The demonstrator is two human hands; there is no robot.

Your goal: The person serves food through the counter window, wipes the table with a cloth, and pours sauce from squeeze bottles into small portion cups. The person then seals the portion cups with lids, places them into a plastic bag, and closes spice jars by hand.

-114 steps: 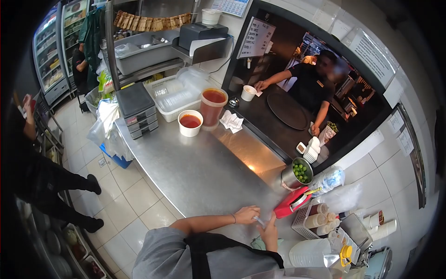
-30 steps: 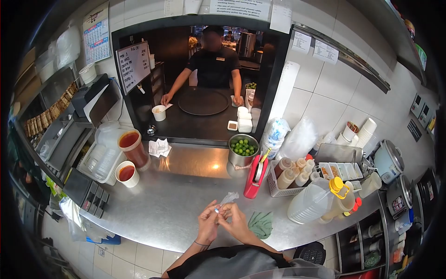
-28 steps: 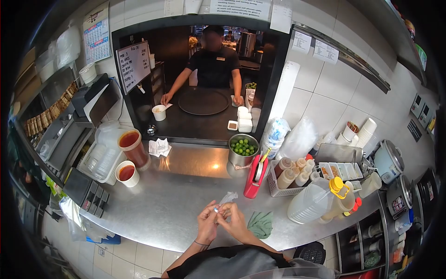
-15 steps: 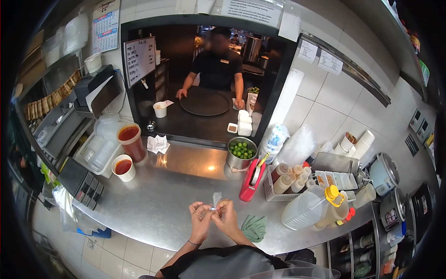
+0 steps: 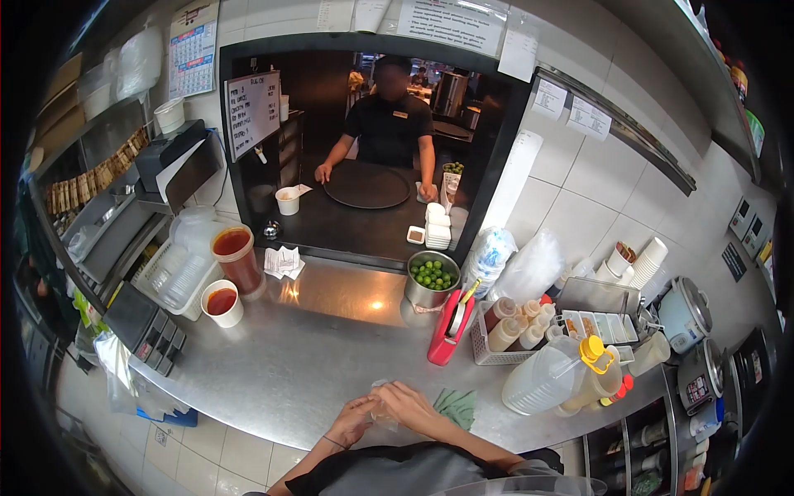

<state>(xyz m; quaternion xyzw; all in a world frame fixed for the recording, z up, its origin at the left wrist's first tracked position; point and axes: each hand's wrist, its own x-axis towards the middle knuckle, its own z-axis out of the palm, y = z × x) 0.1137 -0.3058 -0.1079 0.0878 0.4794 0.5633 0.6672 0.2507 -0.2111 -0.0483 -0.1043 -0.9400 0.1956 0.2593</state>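
My left hand (image 5: 351, 420) and my right hand (image 5: 407, 407) meet above the steel counter (image 5: 273, 372), near its front edge. Both have their fingers closed on a small clear plastic bag (image 5: 383, 417), partly hidden beneath them. A green cloth (image 5: 455, 408) lies just right of my right hand. Beyond it stands a red tape dispenser (image 5: 451, 327), beside a metal pot of green limes (image 5: 432, 277).
At the left are a tub (image 5: 240, 260) and a cup (image 5: 222, 304) of red sauce. A bottle basket (image 5: 496, 347) and a large jug (image 5: 542, 380) stand right. A person (image 5: 389, 124) stands behind a round tray (image 5: 366, 184) in the opening.
My hands have moved lower, nearer my body, and the right now lies over the bag, which stood up between the fingers before. The person's hand has left the white cup for the tray's edge.
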